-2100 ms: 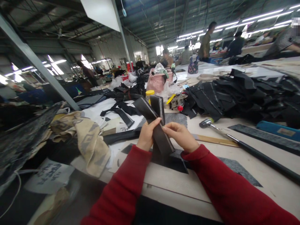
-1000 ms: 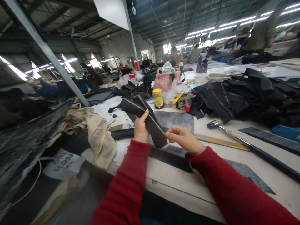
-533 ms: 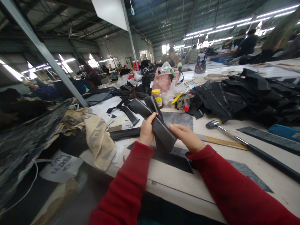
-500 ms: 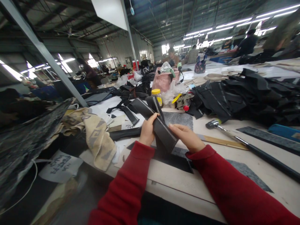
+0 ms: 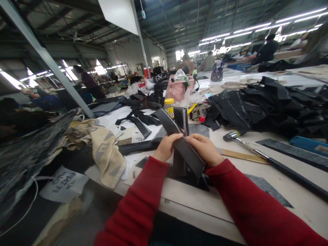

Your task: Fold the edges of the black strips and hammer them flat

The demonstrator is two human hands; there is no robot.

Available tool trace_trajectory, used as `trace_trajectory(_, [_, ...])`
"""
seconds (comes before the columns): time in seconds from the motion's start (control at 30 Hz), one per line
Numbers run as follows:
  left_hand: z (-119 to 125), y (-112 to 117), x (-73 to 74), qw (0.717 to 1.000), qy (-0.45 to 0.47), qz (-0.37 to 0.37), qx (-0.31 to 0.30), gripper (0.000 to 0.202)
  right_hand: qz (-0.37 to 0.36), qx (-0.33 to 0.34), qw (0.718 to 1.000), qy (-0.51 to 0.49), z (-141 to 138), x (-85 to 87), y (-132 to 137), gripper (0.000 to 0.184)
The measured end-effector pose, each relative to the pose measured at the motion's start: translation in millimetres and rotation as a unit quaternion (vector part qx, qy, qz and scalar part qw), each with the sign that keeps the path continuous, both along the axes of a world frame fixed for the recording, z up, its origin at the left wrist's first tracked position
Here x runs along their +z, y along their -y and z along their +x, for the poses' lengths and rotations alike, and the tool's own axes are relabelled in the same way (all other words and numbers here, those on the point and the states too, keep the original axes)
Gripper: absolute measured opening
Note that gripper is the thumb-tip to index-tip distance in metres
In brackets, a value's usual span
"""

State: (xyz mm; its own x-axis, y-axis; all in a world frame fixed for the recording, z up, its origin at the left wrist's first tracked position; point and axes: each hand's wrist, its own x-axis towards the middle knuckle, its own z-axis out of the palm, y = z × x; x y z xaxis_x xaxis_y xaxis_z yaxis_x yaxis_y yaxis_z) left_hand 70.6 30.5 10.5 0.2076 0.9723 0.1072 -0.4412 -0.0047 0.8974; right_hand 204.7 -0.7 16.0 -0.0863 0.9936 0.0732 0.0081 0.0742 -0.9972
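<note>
Both my hands hold black strips of leather-like material above the table. My left hand (image 5: pixel 166 147) grips the strips from the left, its thumb pressed on the front black strip (image 5: pixel 191 155). From the right, my right hand (image 5: pixel 203 148) pinches the edge of the same strip, close to the left thumb. Behind it a second black strip (image 5: pixel 181 118) with a grey fuzzy edge stands up, crossing the first. Beneath the hands lies dark flat material (image 5: pixel 202 182), partly hidden by the strips.
A black-handled hammer (image 5: pixel 276 164) lies right, near a wooden ruler (image 5: pixel 243 155). Behind it rises a pile of black pieces (image 5: pixel 269 106). A yellow-lidded jar (image 5: pixel 169 106) and a pink bin (image 5: pixel 175 89) stand beyond. A beige patterned cloth (image 5: pixel 106 153) drapes left.
My right hand has moved left along the strip until its fingertips meet my left thumb. The two strips have spread into a wider cross, and the rear one stands more upright.
</note>
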Motion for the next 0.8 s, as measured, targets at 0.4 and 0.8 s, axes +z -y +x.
trace_trajectory(0.4, [4.5,3.1,8.8,0.995,0.023,-0.037,0.09,0.024,0.207,-0.061,0.937,0.274,-5.0,-0.7,8.5,0.02])
trace_trajectory(0.8, [-8.9,-5.9,15.5,0.987,0.076,-0.071,0.121,0.021,0.235,-0.022,0.928,0.288,-10.7,4.9,16.8,0.02])
